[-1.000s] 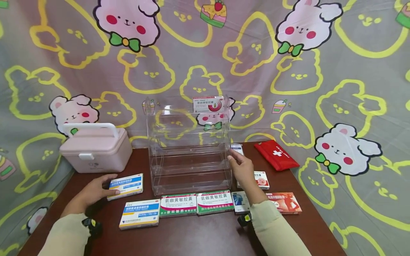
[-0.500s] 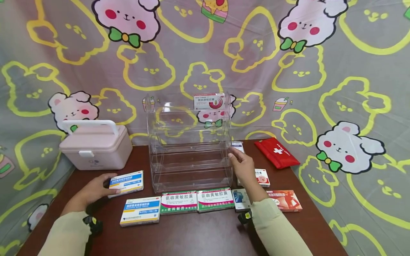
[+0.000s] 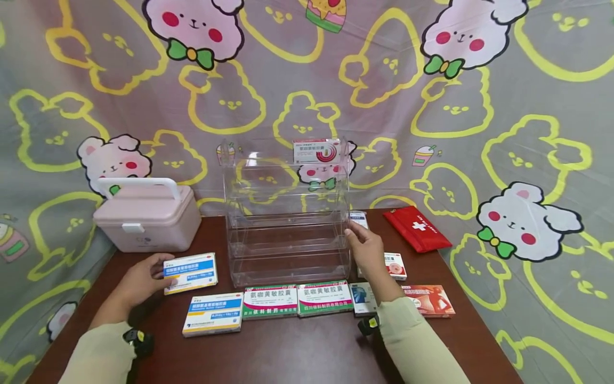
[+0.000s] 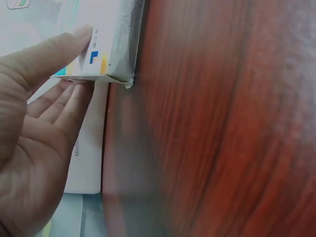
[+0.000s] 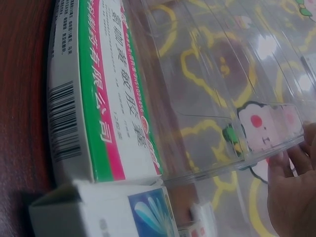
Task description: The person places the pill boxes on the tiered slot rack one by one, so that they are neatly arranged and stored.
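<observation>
In the head view my left hand (image 3: 144, 280) pinches the left end of a blue, white and yellow medicine box (image 3: 192, 272). The left wrist view has the thumb on the box's face and the fingers underneath. Just in front lies a matching box (image 3: 212, 314) on the table. My right hand (image 3: 366, 250) holds the right side edge of a clear tiered display rack (image 3: 288, 245); the right wrist view shows its fingertips (image 5: 279, 160) at that panel. On the rack's top tier, at the right, stands a white and red medicine box (image 3: 316, 152).
Two green and white medicine boxes (image 3: 270, 301) lie along the rack's front. Several other boxes, one of them orange (image 3: 434, 301), lie around the right forearm. A pink storage case (image 3: 146, 221) stands back left, a red first aid pouch (image 3: 417, 229) back right. Patterned cloth hangs behind.
The box in my left hand has turned slightly, its face now more squarely toward the head camera. My right hand stays at the rack's side. The head view has shifted a little.
</observation>
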{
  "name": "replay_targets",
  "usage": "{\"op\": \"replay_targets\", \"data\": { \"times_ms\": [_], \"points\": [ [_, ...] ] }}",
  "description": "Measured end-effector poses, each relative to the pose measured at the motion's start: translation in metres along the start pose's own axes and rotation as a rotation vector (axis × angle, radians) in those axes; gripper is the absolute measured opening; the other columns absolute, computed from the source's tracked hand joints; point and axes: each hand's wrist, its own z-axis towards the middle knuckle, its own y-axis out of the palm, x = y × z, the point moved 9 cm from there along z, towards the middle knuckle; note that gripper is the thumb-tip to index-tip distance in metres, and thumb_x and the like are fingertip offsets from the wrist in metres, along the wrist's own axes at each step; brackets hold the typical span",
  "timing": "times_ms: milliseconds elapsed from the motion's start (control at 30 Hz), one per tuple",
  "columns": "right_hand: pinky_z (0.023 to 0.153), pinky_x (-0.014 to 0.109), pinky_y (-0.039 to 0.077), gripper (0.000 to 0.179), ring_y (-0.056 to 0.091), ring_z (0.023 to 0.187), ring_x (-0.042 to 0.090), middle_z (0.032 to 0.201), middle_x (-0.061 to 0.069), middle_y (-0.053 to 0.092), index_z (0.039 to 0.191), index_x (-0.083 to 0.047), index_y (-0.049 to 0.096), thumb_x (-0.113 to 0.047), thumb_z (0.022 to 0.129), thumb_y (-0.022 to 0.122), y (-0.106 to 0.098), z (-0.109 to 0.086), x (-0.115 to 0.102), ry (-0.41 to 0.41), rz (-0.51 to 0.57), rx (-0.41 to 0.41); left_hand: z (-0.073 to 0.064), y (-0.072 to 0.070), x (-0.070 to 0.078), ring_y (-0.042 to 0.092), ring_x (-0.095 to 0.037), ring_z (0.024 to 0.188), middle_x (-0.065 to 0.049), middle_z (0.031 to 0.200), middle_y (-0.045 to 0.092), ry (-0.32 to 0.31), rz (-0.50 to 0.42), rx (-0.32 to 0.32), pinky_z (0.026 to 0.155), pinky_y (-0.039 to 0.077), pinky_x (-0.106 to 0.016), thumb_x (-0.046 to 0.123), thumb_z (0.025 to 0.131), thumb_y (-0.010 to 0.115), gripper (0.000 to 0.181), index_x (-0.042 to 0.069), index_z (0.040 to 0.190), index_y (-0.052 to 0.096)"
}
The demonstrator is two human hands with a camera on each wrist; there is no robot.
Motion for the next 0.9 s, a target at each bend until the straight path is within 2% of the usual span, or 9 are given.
{"op": "replay_targets", "data": {
  "times_ms": [167, 333, 433, 500, 600, 667, 767, 833, 900],
  "points": [
    [0.082, 0.008, 0.055, 0.038, 0.071, 0.121, 0.025, 0.138, 0.015, 0.076, 0.142, -0.013, 0.074, -0.017, 0.105, 0.075, -0.004, 0.001, -0.002, 0.006, 0.009, 0.009, -0.004, -0.004, 0.000, 0.067, -0.052, 0.123, -0.033, 0.136, 0.068, 0.002, 0.008, 0.050, 0.093, 0.063, -0.059, 0.015, 0.098, 0.083, 0.053, -0.002, 0.143, 0.061],
    [0.083, 0.008, 0.055, 0.038, 0.069, 0.125, 0.024, 0.142, 0.013, 0.074, 0.144, -0.014, 0.073, -0.018, 0.106, 0.074, 0.000, -0.001, -0.002, 0.032, 0.021, -0.011, -0.010, -0.012, -0.003, 0.068, -0.049, 0.120, -0.029, 0.134, 0.069, -0.016, -0.004, 0.092, 0.094, 0.063, -0.060, 0.017, 0.100, 0.081, 0.045, 0.001, 0.139, 0.064],
    [0.083, 0.008, 0.055, 0.038, 0.069, 0.124, 0.024, 0.141, 0.013, 0.075, 0.143, -0.013, 0.074, -0.018, 0.105, 0.074, 0.001, -0.002, -0.001, 0.038, 0.032, -0.001, -0.014, -0.017, -0.001, 0.072, -0.039, 0.114, -0.028, 0.133, 0.070, 0.004, -0.039, 0.110, 0.088, 0.066, -0.042, 0.020, 0.100, 0.082, 0.045, 0.000, 0.137, 0.066],
    [0.082, 0.008, 0.056, 0.038, 0.070, 0.123, 0.024, 0.139, 0.013, 0.075, 0.142, -0.013, 0.074, -0.017, 0.105, 0.075, 0.001, -0.002, 0.000, 0.039, 0.035, 0.004, -0.016, -0.021, 0.001, 0.074, -0.023, 0.106, -0.026, 0.130, 0.072, 0.016, -0.077, 0.127, 0.080, 0.063, -0.026, 0.022, 0.100, 0.082, 0.046, -0.001, 0.136, 0.066],
    [0.082, 0.009, 0.056, 0.038, 0.070, 0.120, 0.024, 0.138, 0.015, 0.075, 0.142, -0.011, 0.074, -0.017, 0.104, 0.076, 0.000, -0.002, 0.000, 0.042, 0.040, 0.003, -0.019, -0.030, 0.007, 0.069, 0.000, 0.095, -0.009, 0.120, 0.077, 0.049, -0.177, 0.164, 0.073, 0.057, -0.014, 0.020, 0.100, 0.082, 0.045, -0.003, 0.136, 0.065],
    [0.082, 0.009, 0.056, 0.038, 0.070, 0.120, 0.025, 0.138, 0.016, 0.075, 0.142, -0.011, 0.074, -0.018, 0.104, 0.076, 0.000, -0.002, 0.000, 0.042, 0.034, 0.001, -0.020, -0.037, 0.015, 0.066, 0.009, 0.091, 0.010, 0.112, 0.076, 0.090, -0.252, 0.197, 0.073, 0.057, -0.011, 0.016, 0.101, 0.080, 0.043, -0.005, 0.135, 0.064],
    [0.083, 0.009, 0.056, 0.038, 0.070, 0.122, 0.024, 0.139, 0.015, 0.075, 0.143, -0.011, 0.074, -0.019, 0.105, 0.075, 0.000, -0.003, -0.001, 0.038, 0.024, -0.002, -0.023, -0.048, 0.034, 0.068, 0.009, 0.091, 0.029, 0.105, 0.070, 0.158, -0.374, 0.245, 0.076, 0.059, -0.011, 0.006, 0.101, 0.077, 0.035, -0.003, 0.133, 0.064],
    [0.084, 0.009, 0.055, 0.038, 0.069, 0.123, 0.024, 0.139, 0.014, 0.075, 0.143, -0.012, 0.074, -0.019, 0.105, 0.075, 0.000, -0.003, -0.001, 0.033, 0.022, -0.003, -0.026, -0.057, 0.049, 0.069, 0.009, 0.092, 0.032, 0.105, 0.070, 0.186, -0.417, 0.292, 0.078, 0.058, -0.009, 0.004, 0.101, 0.076, 0.032, 0.000, 0.131, 0.066],
    [0.085, 0.009, 0.055, 0.038, 0.070, 0.124, 0.025, 0.139, 0.014, 0.075, 0.143, -0.012, 0.074, -0.018, 0.105, 0.075, 0.001, -0.002, -0.002, 0.027, 0.029, -0.008, -0.028, -0.065, 0.065, 0.069, 0.007, 0.094, 0.030, 0.107, 0.071, 0.190, -0.448, 0.341, 0.080, 0.058, -0.008, 0.004, 0.102, 0.076, 0.031, 0.004, 0.131, 0.068]
  ]
}}
